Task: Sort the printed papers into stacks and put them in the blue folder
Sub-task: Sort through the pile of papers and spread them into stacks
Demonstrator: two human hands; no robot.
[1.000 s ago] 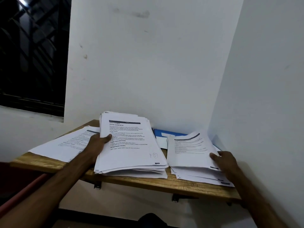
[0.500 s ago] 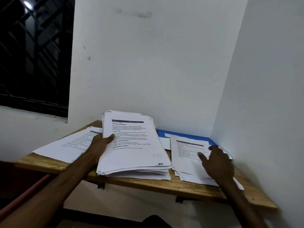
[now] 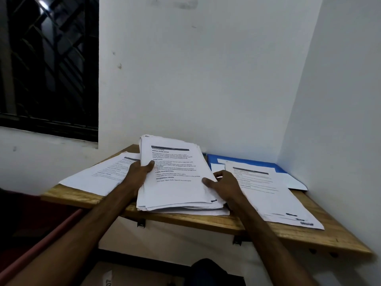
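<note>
A thick middle stack of printed papers [image 3: 177, 182] lies on the wooden shelf [image 3: 206, 220]. My left hand [image 3: 139, 172] grips its left edge, thumb on the top sheet. My right hand [image 3: 223, 183] rests on the stack's right edge, fingers spread on the top page. A thinner right stack [image 3: 274, 195] lies to the right, untouched. More sheets [image 3: 99, 176] spread out on the left. The blue folder [image 3: 245, 161] lies at the back right corner, partly covered by white sheets.
White walls close in behind and on the right of the shelf. A dark barred window [image 3: 49, 65] sits at the upper left. A cardboard box [image 3: 115, 277] shows below the shelf.
My right hand left the right stack and moved left onto the right edge of the middle stack. My left hand stayed on the middle stack's left edge.
</note>
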